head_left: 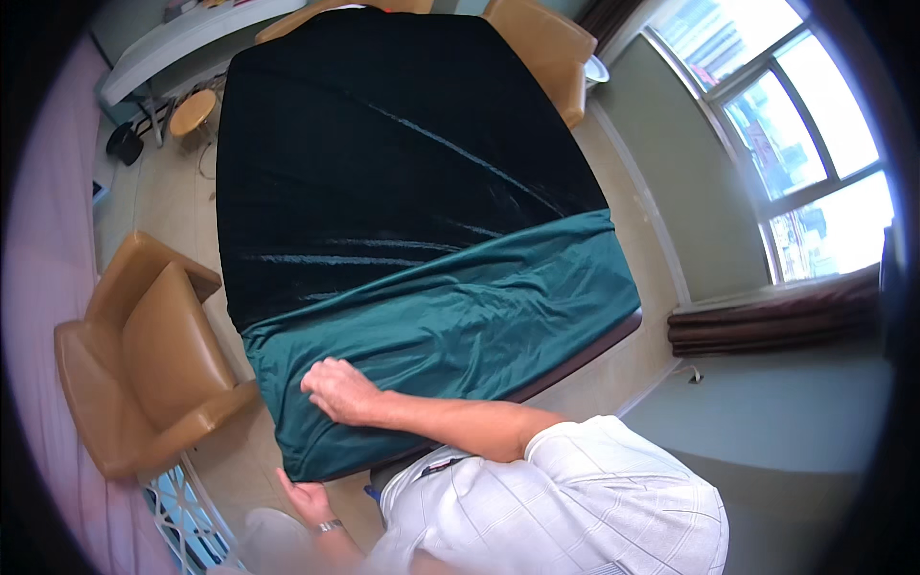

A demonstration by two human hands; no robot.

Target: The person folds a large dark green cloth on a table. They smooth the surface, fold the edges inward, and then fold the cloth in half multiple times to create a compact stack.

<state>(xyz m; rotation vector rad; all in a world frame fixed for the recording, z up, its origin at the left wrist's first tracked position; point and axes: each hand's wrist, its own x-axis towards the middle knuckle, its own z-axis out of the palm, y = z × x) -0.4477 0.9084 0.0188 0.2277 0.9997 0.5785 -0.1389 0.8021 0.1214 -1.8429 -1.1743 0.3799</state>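
Observation:
A large table-like surface is covered by a cloth, with a black velvety part (402, 163) over the far side and a smooth, wrinkled green part (460, 331) along the near side. My right hand (340, 391) rests on the green cloth near its left end, fingers curled down against it as if gripping a fold. At the near left corner, my left hand (309, 500), with a metal band at the wrist, touches the green cloth's edge. One finger is stretched out; the others are partly hidden. Pale streaks and creases cross the black part.
Below the cloth's near right edge, a brown side (580, 355) shows. A tan armchair (168, 355) stands close on the left, and another tan armchair (546, 48) at the far right. A round stool (193, 112) and a black bin (125, 144) are beyond. Windows line the right wall.

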